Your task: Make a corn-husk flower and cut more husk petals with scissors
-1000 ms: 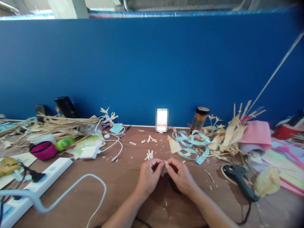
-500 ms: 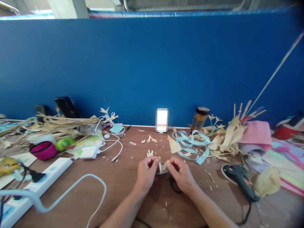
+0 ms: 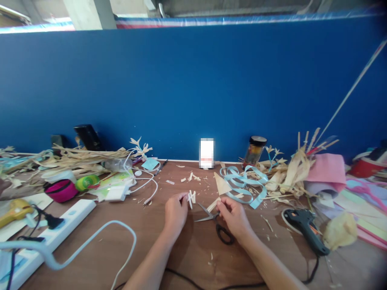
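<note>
Behind your wooden table [image 3: 169, 257] stands a blue partition [image 3: 193, 88], and the surface is crowded with craft litter.

Grip: your right hand [image 3: 234, 217] is pinched closed on a pale husk strip [image 3: 213, 204], which angles up and left from the fingertips. Your left hand [image 3: 175, 211] is pinched closed on a small cut piece [image 3: 190, 198] at its fingertips, just beside a cluster of like pieces on the table. The two hands are apart.

Between them, on the table, lie the scissors [image 3: 216, 223] with blades parted and tips pointing left toward your left hand; the black handles sit just under your right wrist.

Risks, as judged:
- Open blades near both hands: a careless reach across could nick a finger.
- The pinched pieces are thin and light; a loose pinch or a draught would drop them among the scraps, where they would be hard to tell apart.
- The glue gun [image 3: 305, 229] lies near right with its cord running under your right forearm; a snag could drag it.
- The white cable [image 3: 90, 237] loops near left by the power strip [image 3: 51, 237].

Containers: a dark-lidded jar [image 3: 254, 151] stands far right of centre, contents unreadable. A red tub [image 3: 363, 167] sits at the far right; what it holds cannot be made out. A pink pouch [image 3: 60, 190] lies left, closed.
</note>
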Tool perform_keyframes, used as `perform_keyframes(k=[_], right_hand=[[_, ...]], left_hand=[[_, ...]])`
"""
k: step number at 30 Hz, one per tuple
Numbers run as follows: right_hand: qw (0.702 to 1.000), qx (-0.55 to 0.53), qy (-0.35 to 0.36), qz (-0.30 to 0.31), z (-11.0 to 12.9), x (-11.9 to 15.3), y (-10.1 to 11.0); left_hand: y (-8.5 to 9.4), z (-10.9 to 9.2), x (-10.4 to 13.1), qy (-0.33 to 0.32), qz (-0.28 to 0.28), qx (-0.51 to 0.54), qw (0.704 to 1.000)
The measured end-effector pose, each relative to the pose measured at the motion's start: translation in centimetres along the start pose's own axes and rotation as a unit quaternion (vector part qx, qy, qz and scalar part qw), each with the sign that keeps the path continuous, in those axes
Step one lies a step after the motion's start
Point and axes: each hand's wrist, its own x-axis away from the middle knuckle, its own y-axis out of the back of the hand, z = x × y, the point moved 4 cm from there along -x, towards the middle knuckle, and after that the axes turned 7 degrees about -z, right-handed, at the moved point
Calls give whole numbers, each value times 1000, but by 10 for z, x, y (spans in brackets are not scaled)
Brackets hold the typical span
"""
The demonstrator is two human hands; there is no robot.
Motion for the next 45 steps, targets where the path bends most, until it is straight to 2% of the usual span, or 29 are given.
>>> perform_keyframes(k=[4,7,9,11,13,19,26,36,41,43,45], right_hand=[[1000,11,7,-11,-1,-1,1],[1000,12,24,-5,1,0,1],[999,24,44,8,6,2,0],[996,43,74,22,12,4,-1],[993,58,96,29,18,6,-2],[992,76,101,18,20,8,-3],[997,15,60,41,14,6,-6],[998,35,47,-3,7,6,-2],[998,25,38,-39,4,-3,7],[998,51,34,-9,5,-8,13],[990,120,55,52,9,-11,18]], left_hand=[[0,2,-1,-1,-10,-9,1000],[-3,-6,4,-12,-13,38,999],[-10,-15,12,-17,44,104,993],[-21,-22,22,-2,146,168,975],[-29,-28,31,8,212,203,956],[-35,-25,36,46,258,234,936],[-42,-22,42,71,298,255,917],[-40,-22,42,76,292,213,929],[-40,-16,38,84,261,220,936],[-40,-12,34,118,228,247,934],[-37,-8,30,166,187,291,924]])
